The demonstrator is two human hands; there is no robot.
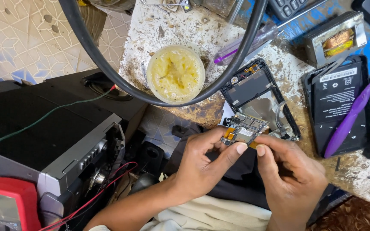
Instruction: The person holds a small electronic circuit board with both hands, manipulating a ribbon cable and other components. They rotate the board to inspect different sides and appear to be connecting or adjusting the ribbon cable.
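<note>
Cluttered, stained worktop (219, 25) fills the upper frame; at lower centre, left hand (202, 164) and right hand (290, 182) pinch a small circuit board (244, 130), fingers clamped on its edges; careless flexing might crack it.

Labels and screens around your work

To your right on the table, a black phone battery (338, 102) carries a white rectangular barcode label (338, 75) along its upper edge. At bottom left, a red multimeter (9, 203) shows its greyish rectangular screen (0, 206), tilted toward you.
</note>
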